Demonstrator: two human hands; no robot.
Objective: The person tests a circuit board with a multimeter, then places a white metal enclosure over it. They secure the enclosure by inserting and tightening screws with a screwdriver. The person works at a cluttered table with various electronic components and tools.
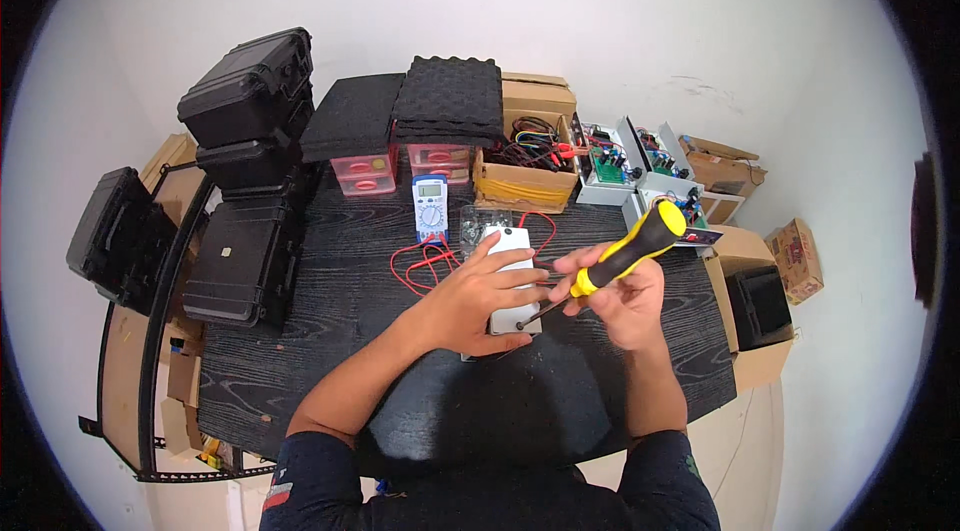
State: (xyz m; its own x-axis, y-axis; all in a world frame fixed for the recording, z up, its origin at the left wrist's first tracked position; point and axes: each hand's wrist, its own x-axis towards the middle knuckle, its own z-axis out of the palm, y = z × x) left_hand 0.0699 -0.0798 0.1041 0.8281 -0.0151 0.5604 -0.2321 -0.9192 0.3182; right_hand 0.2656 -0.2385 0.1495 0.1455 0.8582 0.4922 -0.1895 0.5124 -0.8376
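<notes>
A small white box [514,293] lies on the dark table in front of me. Across it rests my left hand [478,296], its fingers laid over the top to the right edge and its thumb along the near edge, holding it in place. My right hand [632,303] has its fingers closed on a yellow-and-black screwdriver [628,251]. The tool slants, handle up to the right; its shaft runs down left to a dark round spot at the box's near end. Behind the box is a clear tray [478,223] of small parts, partly covered.
A blue-framed multimeter [431,211] with red leads stands behind my left hand. Farther back are red drawers [364,174] under black foam, a carton [524,193] of cables, and white enclosures with circuit boards [607,167]. Black cases [245,261] stack at left; an open carton [748,311] stands right.
</notes>
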